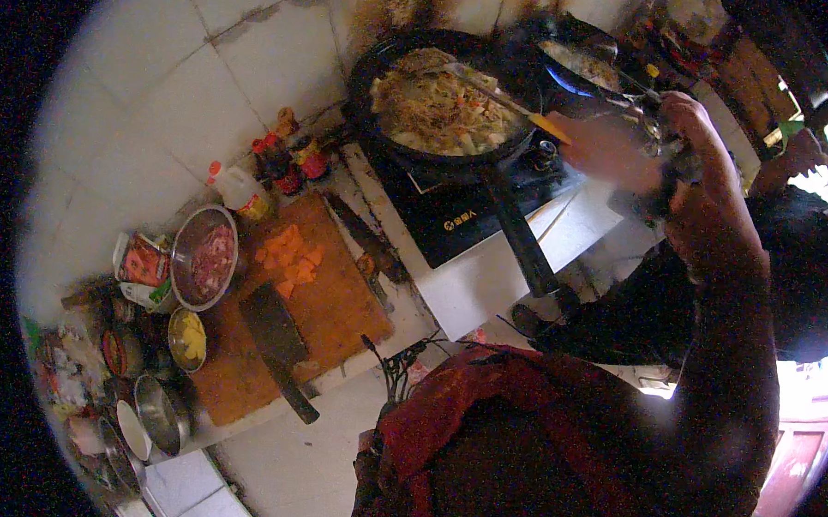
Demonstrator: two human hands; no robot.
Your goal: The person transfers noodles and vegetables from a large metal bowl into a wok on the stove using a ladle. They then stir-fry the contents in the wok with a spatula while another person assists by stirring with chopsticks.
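My right hand (604, 150), blurred, grips the yellowish handle of a spatula (494, 94). The spatula's far end rests in noodle-like strands mixed with pale chunks (441, 114), inside a black frying pan (364, 121). That pan sits on a black induction cooktop (450, 222), its long black handle (519, 235) pointing towards my body. Beyond my right hand, another hand (687, 114) is at a metal object beside a second pan (582, 65); whose hand it is remains unclear. My left hand is out of view.
On a wooden cutting board (343, 290) lie a cleaver (272, 321) and orange vegetable pieces (289, 253). Nearby stand a metal bowl of raw meat (213, 263), a small bowl of yellow slices (189, 339) and sauce bottles (276, 162). A person with dark hair (805, 269) is close on the right.
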